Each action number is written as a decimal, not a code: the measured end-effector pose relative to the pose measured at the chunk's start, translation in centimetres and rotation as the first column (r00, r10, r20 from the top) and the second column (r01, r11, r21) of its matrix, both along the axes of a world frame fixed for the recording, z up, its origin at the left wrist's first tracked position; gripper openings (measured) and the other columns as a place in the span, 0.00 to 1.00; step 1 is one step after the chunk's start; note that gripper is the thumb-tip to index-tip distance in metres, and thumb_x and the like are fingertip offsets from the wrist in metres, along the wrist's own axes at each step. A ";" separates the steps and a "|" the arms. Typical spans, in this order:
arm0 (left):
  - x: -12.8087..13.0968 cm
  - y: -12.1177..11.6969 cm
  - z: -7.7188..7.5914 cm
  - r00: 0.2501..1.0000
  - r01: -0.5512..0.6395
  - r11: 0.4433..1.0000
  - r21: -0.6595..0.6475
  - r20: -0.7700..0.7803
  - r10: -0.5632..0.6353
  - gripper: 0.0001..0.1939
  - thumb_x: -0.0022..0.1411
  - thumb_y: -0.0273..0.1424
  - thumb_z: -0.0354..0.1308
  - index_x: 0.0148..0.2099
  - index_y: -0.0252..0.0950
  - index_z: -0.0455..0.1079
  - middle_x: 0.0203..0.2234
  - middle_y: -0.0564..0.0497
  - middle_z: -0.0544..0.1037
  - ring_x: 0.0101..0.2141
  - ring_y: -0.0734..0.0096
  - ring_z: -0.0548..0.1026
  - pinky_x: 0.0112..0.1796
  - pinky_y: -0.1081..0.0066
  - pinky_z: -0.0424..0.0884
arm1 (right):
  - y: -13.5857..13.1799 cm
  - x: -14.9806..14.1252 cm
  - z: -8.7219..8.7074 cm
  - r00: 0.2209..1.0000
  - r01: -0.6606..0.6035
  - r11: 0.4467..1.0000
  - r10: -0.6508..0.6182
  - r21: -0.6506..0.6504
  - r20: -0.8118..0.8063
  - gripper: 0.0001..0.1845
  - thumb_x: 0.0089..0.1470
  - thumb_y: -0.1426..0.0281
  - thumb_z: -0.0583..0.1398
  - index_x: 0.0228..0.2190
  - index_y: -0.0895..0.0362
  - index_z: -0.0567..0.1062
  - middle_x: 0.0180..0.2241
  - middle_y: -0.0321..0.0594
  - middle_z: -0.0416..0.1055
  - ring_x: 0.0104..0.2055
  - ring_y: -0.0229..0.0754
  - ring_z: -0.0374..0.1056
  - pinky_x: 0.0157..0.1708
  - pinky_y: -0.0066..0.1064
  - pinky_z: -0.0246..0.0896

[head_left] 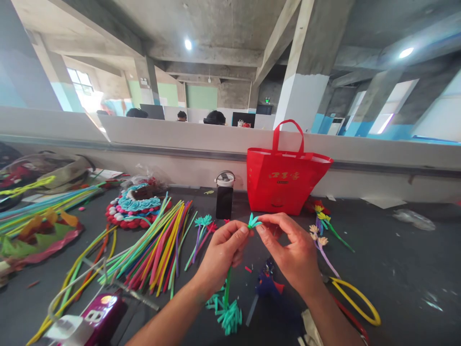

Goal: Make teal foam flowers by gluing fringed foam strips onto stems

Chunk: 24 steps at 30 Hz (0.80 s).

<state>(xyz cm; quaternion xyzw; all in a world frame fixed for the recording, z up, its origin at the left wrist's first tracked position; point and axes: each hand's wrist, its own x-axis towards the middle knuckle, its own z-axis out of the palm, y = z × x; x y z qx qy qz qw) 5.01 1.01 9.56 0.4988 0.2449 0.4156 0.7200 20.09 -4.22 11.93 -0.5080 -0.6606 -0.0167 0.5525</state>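
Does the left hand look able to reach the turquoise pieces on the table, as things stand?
Probably yes: the turquoise pieces lie between the forearms, largely uncovered, though the left hand would likely have to release the small flower first.

On table [403,269]: stem bundle [154,259] left, power strip [104,317] front left, cut pieces [230,317] below left hand [228,245], flowers [323,217] right of right hand [293,247]; phone [224,203] before bottle [225,181], bag [279,185] right of both, partition [180,137] behind
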 end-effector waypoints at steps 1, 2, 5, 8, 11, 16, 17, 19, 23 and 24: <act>0.0 0.0 0.0 1.000 0.003 1.000 0.000 -0.001 -0.003 0.15 0.61 0.42 0.63 0.35 0.34 0.68 0.18 0.62 0.57 0.17 0.84 0.50 0.18 0.77 0.46 | 0.0 0.0 0.0 1.000 0.000 1.000 0.000 0.004 0.002 0.03 0.60 0.71 0.61 0.36 0.53 0.77 0.32 0.35 0.75 0.32 0.37 0.70 0.33 0.30 0.65; 0.0 0.0 0.0 1.000 0.008 1.000 -0.003 -0.002 -0.008 0.15 0.61 0.42 0.63 0.35 0.34 0.68 0.18 0.62 0.56 0.17 0.84 0.50 0.18 0.77 0.45 | 0.0 0.0 0.0 1.000 0.002 1.000 -0.002 0.008 0.003 0.03 0.60 0.71 0.61 0.36 0.53 0.76 0.31 0.34 0.75 0.31 0.37 0.69 0.33 0.30 0.65; 0.0 0.0 0.1 1.000 0.031 0.999 -0.013 -0.002 -0.031 0.15 0.61 0.42 0.63 0.36 0.34 0.69 0.18 0.62 0.56 0.17 0.85 0.49 0.18 0.77 0.44 | 0.0 0.0 0.0 1.000 0.009 1.000 -0.010 0.027 0.017 0.04 0.61 0.71 0.60 0.34 0.53 0.76 0.30 0.34 0.74 0.30 0.37 0.69 0.33 0.29 0.64; 0.0 0.0 0.2 0.999 0.048 0.998 -0.027 0.006 -0.048 0.15 0.61 0.42 0.63 0.35 0.33 0.70 0.18 0.61 0.57 0.16 0.85 0.50 0.18 0.77 0.43 | 0.1 0.0 0.1 1.000 0.020 0.999 -0.020 0.026 0.019 0.03 0.60 0.71 0.61 0.34 0.53 0.76 0.30 0.34 0.75 0.30 0.37 0.69 0.33 0.29 0.64; 0.0 0.0 0.1 0.997 0.078 0.996 -0.041 0.021 -0.077 0.15 0.62 0.42 0.62 0.36 0.33 0.70 0.19 0.61 0.58 0.16 0.85 0.51 0.18 0.77 0.44 | 0.1 0.0 0.2 0.999 0.040 0.999 -0.040 -0.005 0.000 0.02 0.59 0.69 0.62 0.35 0.53 0.76 0.30 0.34 0.75 0.30 0.38 0.69 0.32 0.30 0.65; 0.1 0.0 0.1 0.997 0.075 0.997 -0.018 0.015 -0.075 0.16 0.61 0.43 0.63 0.36 0.33 0.70 0.18 0.61 0.58 0.16 0.85 0.52 0.17 0.78 0.45 | -0.2 0.0 0.2 1.000 0.023 1.000 -0.023 0.002 0.003 0.03 0.60 0.69 0.62 0.36 0.53 0.76 0.30 0.34 0.75 0.30 0.38 0.69 0.32 0.30 0.65; 0.1 0.0 0.0 0.997 0.073 0.997 -0.016 0.013 -0.073 0.16 0.61 0.43 0.63 0.36 0.33 0.70 0.18 0.61 0.58 0.16 0.85 0.51 0.17 0.78 0.45 | -0.2 0.0 0.1 1.000 0.018 1.000 -0.018 0.007 0.008 0.02 0.60 0.69 0.61 0.36 0.53 0.76 0.30 0.34 0.75 0.30 0.37 0.69 0.33 0.30 0.64; 0.0 0.0 0.0 0.996 0.085 0.996 -0.027 0.014 -0.084 0.16 0.61 0.43 0.63 0.36 0.34 0.70 0.18 0.61 0.59 0.16 0.86 0.52 0.17 0.78 0.45 | -0.1 0.1 0.0 1.000 0.013 1.000 -0.013 0.013 0.013 0.03 0.61 0.70 0.60 0.34 0.53 0.76 0.30 0.34 0.75 0.30 0.37 0.69 0.33 0.30 0.64; -0.1 0.0 0.1 0.993 0.115 0.991 -0.060 0.029 -0.114 0.16 0.61 0.43 0.63 0.36 0.33 0.70 0.19 0.61 0.59 0.16 0.86 0.52 0.18 0.77 0.44 | 0.1 0.1 -0.1 1.000 0.011 1.000 -0.011 0.018 0.020 0.04 0.62 0.71 0.60 0.34 0.53 0.75 0.30 0.34 0.74 0.31 0.37 0.68 0.33 0.29 0.63; -0.1 0.0 0.2 0.993 0.117 0.991 -0.064 0.031 -0.115 0.16 0.61 0.43 0.63 0.36 0.33 0.70 0.19 0.61 0.59 0.16 0.86 0.52 0.18 0.77 0.44 | 0.2 0.1 -0.1 1.000 0.010 1.000 -0.011 0.020 0.021 0.04 0.62 0.71 0.60 0.34 0.53 0.75 0.30 0.34 0.74 0.31 0.36 0.68 0.33 0.29 0.63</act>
